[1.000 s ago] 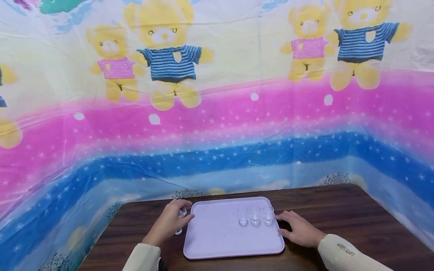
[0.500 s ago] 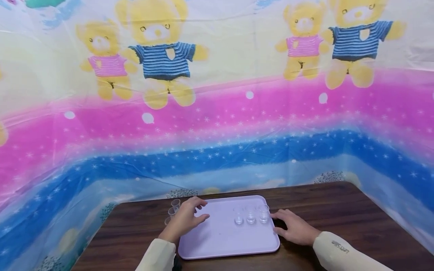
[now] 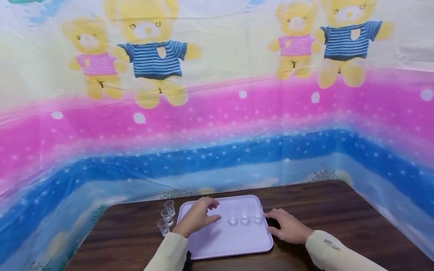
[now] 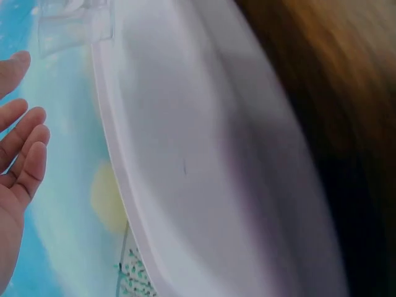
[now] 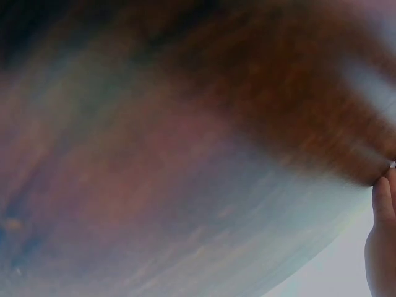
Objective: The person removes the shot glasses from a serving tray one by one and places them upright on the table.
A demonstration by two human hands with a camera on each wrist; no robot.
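A pale lilac tray (image 3: 230, 242) lies on the dark wooden table. Three small clear cups stand in a row on its right half: a left cup (image 3: 232, 219), a middle cup (image 3: 244, 217) and a right cup (image 3: 257, 216). My left hand (image 3: 197, 218) hovers over the tray's left part, thumb and fingers spread, holding nothing and apart from the left cup. In the left wrist view, a clear cup (image 4: 75, 28) appears beyond the fingers (image 4: 28, 145). At the tray's right edge rests my right hand (image 3: 287, 226), its fingertips touching or very near the rim.
Left of the tray, three more clear cups stand in a slanting line on the table (image 3: 315, 205): a far cup (image 3: 169, 208), a middle cup (image 3: 166, 217) and a near cup (image 3: 163, 228). A printed bear curtain (image 3: 217, 150) hangs behind the table's back edge.
My left hand has moved right, from the cups beside the tray to above the tray, uncovering those cups. The right hand stays at the tray's edge. The head view has turned slightly right.
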